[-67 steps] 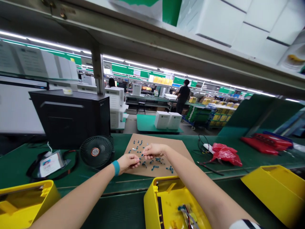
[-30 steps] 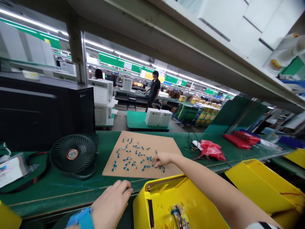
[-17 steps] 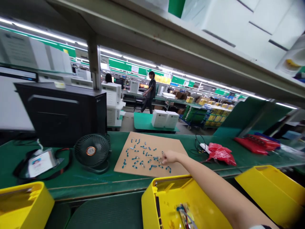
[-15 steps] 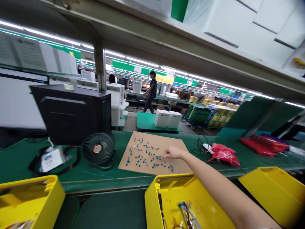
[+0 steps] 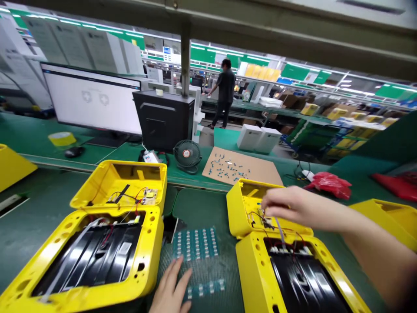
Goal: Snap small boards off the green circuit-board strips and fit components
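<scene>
My right hand (image 5: 293,204) hangs over an open yellow plastic housing (image 5: 243,204), its fingertips pinched close to a small circuit board (image 5: 269,222) and coloured wires. Whatever lies between those fingertips is hidden. Below it sits a second yellow casing half (image 5: 257,265) with black inner panels. My left hand (image 5: 169,291) rests on a dark green mat (image 5: 224,278), fingers apart and holding nothing, just beside a blue-green strip of small terminals (image 5: 195,243). A shorter strip (image 5: 205,288) lies near its fingertips. To the left stands another opened yellow housing (image 5: 117,187) with a wired board inside.
Beyond the housings lie a cardboard sheet (image 5: 241,167) scattered with small blue parts, a black desk fan (image 5: 186,156) and a red plastic bag (image 5: 327,184). Behind them are a monitor (image 5: 91,98) and a black computer case (image 5: 163,117). A person (image 5: 224,91) stands far back.
My view has swung down and left, so the cardboard sheet looks farther off. My right hand has moved from the sheet to above the housing. My left hand has come back into view.
</scene>
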Available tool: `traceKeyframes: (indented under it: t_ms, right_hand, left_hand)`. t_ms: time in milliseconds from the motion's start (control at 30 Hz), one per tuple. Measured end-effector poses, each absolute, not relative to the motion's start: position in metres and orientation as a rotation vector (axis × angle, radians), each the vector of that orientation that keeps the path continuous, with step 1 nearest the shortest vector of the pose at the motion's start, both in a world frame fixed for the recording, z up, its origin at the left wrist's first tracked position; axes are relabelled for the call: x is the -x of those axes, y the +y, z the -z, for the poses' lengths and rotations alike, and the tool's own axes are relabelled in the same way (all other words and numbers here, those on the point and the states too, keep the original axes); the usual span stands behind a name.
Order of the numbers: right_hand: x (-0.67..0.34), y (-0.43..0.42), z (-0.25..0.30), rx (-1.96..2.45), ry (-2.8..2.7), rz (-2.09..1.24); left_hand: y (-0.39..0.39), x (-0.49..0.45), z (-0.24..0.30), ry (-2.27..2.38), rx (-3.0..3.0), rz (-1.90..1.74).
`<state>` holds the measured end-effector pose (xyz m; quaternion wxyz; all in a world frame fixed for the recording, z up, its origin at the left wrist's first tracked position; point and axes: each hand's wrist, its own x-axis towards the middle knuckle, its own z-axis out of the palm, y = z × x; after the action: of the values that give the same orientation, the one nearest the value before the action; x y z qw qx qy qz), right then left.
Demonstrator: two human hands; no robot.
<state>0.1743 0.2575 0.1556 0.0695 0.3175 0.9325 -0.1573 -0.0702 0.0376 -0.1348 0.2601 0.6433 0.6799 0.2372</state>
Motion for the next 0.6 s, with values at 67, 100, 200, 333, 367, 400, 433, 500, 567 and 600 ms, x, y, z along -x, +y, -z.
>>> traceKeyframes:
  t_ms: [67,100,200,333,367,400,433,500,567,600]
  right_hand:
    - [-0.186,0.206,-0.157,-0.927,2.739,0.511]
    - [-0.19,0.181,-0.155,-0.923,2.696,0.552]
    - [-0.187,0.116,-0.131,-0.905,2.585,0.709]
    - [-0.151,0.069,-0.053,-0.998,2.581,0.752]
    - [-0.141,0.066,-0.027,-1.041,2.609,0.719]
    - [-0.132,0.066,-0.002,-1.129,2.646,0.642]
    - [-0.125,0.068,0.023,-1.186,2.654,0.57]
    - [-0.115,0.077,0.064,-1.271,2.71,0.478]
    - [-0.113,0.087,0.09,-1.32,2.777,0.422]
    - [-0.113,0.09,0.097,-1.333,2.81,0.398]
  left_hand:
    - [0.042,0.064,0.135,1.965,-1.794,-0.615]
    - [0.041,0.061,0.134,2.004,-1.815,-0.62]
    - [0.03,0.052,0.131,1.979,-1.861,-0.717]
    - [0.018,0.052,0.14,1.966,-1.885,-0.869]
    - [0.017,0.054,0.143,1.993,-1.877,-0.883]
    - [0.017,0.056,0.145,2.024,-1.864,-0.884]
    - [0.017,0.058,0.147,2.053,-1.846,-0.878]
    - [0.017,0.06,0.15,2.08,-1.814,-0.87]
    - [0.012,0.06,0.151,2.045,-1.78,-0.897]
    - [0.009,0.059,0.152,2.015,-1.748,-0.924]
